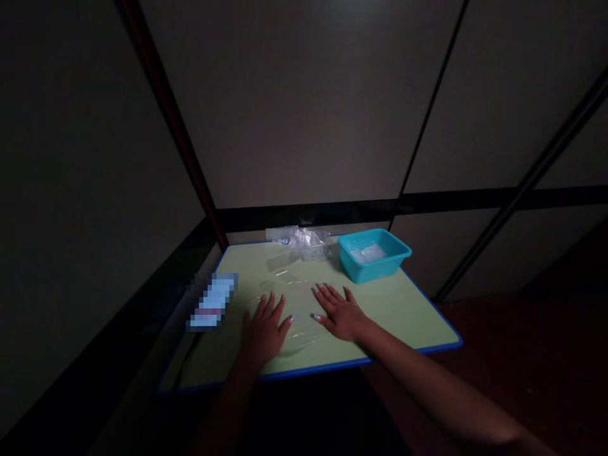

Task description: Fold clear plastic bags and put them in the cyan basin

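Note:
A clear plastic bag [301, 326] lies spread out on the light green table [403, 316], its edges hard to make out in the dim light. Flat on its left part rests my left hand [263, 332], fingers spread and holding nothing. My right hand [341, 315] is also laid flat with fingers apart, on the right part of the plastic. Beyond the hands, a heap of crumpled clear plastic bags [311, 239] sits at the table's far edge.
A turquoise plastic basin [375, 272] stands at the back right, with folded clear plastic [369, 253] inside. At the left edge is a pixelated, bright phone-like object [213, 304]. Panelled walls [304, 126] rise behind the table, which has a blue rim.

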A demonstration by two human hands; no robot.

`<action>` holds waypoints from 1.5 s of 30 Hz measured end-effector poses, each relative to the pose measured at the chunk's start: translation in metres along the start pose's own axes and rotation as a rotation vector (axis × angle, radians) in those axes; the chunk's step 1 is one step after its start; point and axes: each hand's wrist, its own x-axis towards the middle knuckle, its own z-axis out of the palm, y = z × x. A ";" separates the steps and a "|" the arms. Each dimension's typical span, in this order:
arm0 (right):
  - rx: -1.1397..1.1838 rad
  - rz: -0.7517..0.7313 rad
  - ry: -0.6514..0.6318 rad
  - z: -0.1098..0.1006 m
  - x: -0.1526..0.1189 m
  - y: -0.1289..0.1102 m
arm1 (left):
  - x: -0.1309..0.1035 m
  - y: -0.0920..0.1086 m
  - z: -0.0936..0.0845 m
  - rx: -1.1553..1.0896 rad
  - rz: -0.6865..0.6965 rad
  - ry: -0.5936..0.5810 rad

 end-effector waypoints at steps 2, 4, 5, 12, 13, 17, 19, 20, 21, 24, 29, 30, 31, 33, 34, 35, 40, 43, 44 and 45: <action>-0.026 0.048 0.034 0.000 -0.008 0.005 | -0.003 -0.008 0.001 0.026 -0.016 0.010; -0.042 0.074 0.063 0.000 -0.012 0.007 | -0.005 -0.011 0.000 0.048 -0.060 0.004; -0.041 0.081 0.077 0.001 -0.013 0.008 | -0.007 -0.010 -0.002 0.055 -0.090 0.003; 0.219 0.204 0.290 0.008 -0.012 0.022 | -0.007 0.030 -0.019 -0.027 0.017 0.059; 0.239 0.212 0.313 0.008 -0.012 0.024 | -0.004 0.037 -0.019 -0.048 0.056 0.059; 0.197 0.136 0.313 0.008 -0.012 0.026 | 0.010 0.057 -0.011 -0.106 0.174 0.015; 0.137 0.091 0.278 0.008 -0.013 0.024 | 0.014 0.063 -0.005 -0.121 0.185 -0.031; 0.101 0.071 0.255 0.009 -0.013 0.023 | 0.015 0.064 -0.002 -0.125 0.183 -0.046; 0.066 0.053 0.232 0.009 -0.013 0.022 | 0.015 0.065 -0.001 -0.126 0.181 -0.052; -0.016 0.020 0.176 0.009 -0.011 0.019 | 0.012 0.060 0.001 -0.112 0.188 -0.046; -0.048 0.033 0.122 0.006 -0.012 0.017 | 0.000 0.032 -0.002 -0.063 0.181 -0.033; -0.050 0.037 0.111 0.005 -0.012 0.017 | -0.003 0.025 -0.002 -0.049 0.180 -0.035; -0.053 0.040 0.099 0.004 -0.012 0.016 | -0.007 0.017 -0.002 -0.033 0.182 -0.039; -0.058 0.048 0.080 0.002 -0.013 0.016 | -0.016 0.003 -0.002 -0.003 0.176 -0.048; -0.061 0.051 0.077 0.002 -0.013 0.016 | -0.020 -0.003 -0.002 0.008 0.164 -0.054; -0.062 0.053 0.075 0.002 -0.014 0.016 | -0.024 -0.008 -0.002 0.013 0.148 -0.059; -0.040 0.108 0.144 -0.001 -0.018 0.010 | -0.037 -0.021 -0.008 -0.008 0.051 -0.074; -0.013 0.155 0.211 0.000 -0.022 -0.009 | -0.035 -0.016 -0.010 -0.061 0.038 -0.043; -0.007 0.154 0.222 0.002 -0.022 -0.018 | -0.033 -0.013 -0.010 -0.078 0.062 -0.027; -0.003 0.130 0.221 0.004 -0.022 -0.027 | -0.031 -0.009 -0.010 -0.090 0.098 -0.015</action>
